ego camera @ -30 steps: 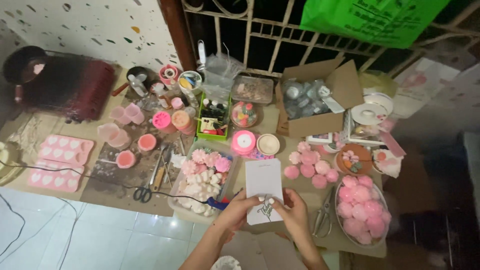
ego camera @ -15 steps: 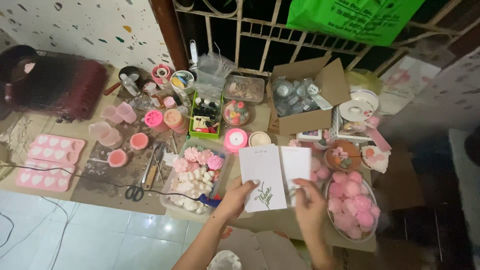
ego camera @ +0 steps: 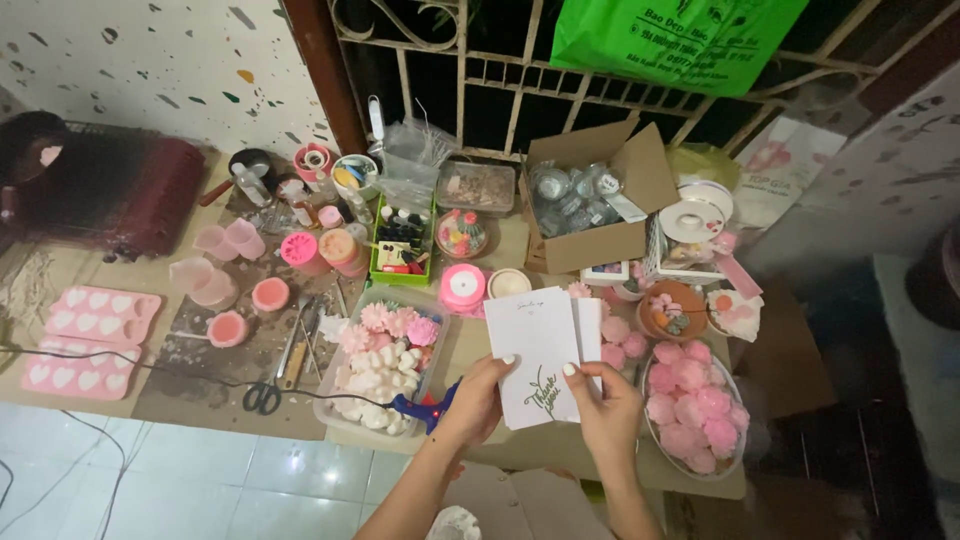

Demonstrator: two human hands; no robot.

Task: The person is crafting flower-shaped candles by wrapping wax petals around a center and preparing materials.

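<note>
White card (ego camera: 535, 345) between both hands

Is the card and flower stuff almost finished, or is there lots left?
Looks partway. Done: a round bowl is full of pink flower shapes, and a clear tray holds white and pink flowers. In hand: the left hand and right hand both hold a folded white card. Left: pink heart moulds, scissors and ribbon rolls lie out, nothing packed.

white card (ego camera: 540, 345), pink flowers (ego camera: 690, 400), green bag (ego camera: 670, 40)
</note>
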